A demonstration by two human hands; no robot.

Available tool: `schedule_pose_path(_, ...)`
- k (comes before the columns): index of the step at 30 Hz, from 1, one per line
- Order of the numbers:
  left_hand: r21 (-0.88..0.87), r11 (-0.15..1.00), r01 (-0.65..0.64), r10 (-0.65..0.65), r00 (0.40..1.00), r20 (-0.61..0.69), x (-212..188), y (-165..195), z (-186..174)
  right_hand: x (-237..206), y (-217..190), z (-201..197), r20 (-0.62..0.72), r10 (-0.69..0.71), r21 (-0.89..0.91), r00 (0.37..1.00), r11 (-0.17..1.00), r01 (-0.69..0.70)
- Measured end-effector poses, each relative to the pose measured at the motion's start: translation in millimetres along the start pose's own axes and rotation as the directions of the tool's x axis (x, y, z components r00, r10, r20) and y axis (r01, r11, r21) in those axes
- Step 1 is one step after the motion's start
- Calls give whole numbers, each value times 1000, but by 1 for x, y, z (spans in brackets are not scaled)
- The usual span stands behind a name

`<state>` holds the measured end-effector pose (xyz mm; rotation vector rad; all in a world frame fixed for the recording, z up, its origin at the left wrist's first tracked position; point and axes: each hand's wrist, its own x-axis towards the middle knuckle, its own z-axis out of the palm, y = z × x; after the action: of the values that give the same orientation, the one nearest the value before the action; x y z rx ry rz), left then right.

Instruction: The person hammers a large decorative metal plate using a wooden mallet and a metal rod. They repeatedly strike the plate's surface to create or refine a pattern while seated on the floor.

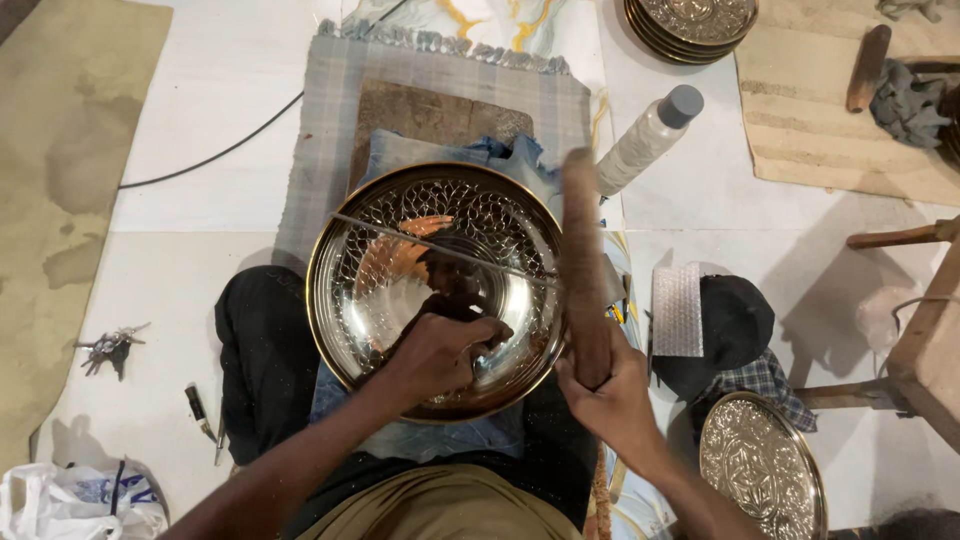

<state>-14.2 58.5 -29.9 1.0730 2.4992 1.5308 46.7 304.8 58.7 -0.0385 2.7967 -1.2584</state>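
From the head view, looking straight down, a large engraved metal bowl sits in the person's lap on folded blue cloth, which looks there to cushion it and keep it from sliding. Its inner wall is patterned in a scale-like relief, while the bottom is smooth and mirror-bright.

The left hand reaches in over the rim at about 6 o'clock, fingers curled tight around a small dark tool whose tip rests on the bowl's floor; what kind of tool it is I cannot tell, since the fist hides most of it. Holding it low and close probably keeps the point steady on the metal.

The right hand is outside the rim at about 4 o'clock, fist wrapped firmly round the lower end of a wooden mallet. The mallet stands up toward 12 o'clock and is blurred, so it is in swing above the bowl's right edge.

Around them: a white plastic bottle with a grey cap lies on the floor at 1 o'clock, a stack of finished embossed plates at the top edge, another embossed plate at 4 o'clock beside a dark cap, keys at 9 o'clock, and a wooden board under the striped mat beyond the bowl.
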Motion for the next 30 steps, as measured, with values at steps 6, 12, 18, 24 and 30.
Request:
schedule_pose_path(6, 27, 1000, 10, -15, 987, 159, 9, -4, -3, -14, -6, 8, -63, 4, -29, 998, 1000, -6)
schedule_pose_path(12, -14, 1000, -19, 22, 957, 288, 16, -10, -8, -33, 1, 21, -144, 63, -92, 988, 993, -77)
schedule_pose_path(18, -86, 986, -146, 167, 909, 382, 24, -14, -11, -54, 15, 34, -78, 181, -38, 980, 982, -185)
schedule_pose_path(24, -9, 986, -166, 142, 811, 567, 38, -15, -14, -84, 25, 67, -236, 395, 154, 888, 917, -367)
schedule_pose_path(30, -186, 917, -352, 397, 766, 506, 46, -13, -20, -111, 46, 105, -376, 265, -44, 888, 952, -303)
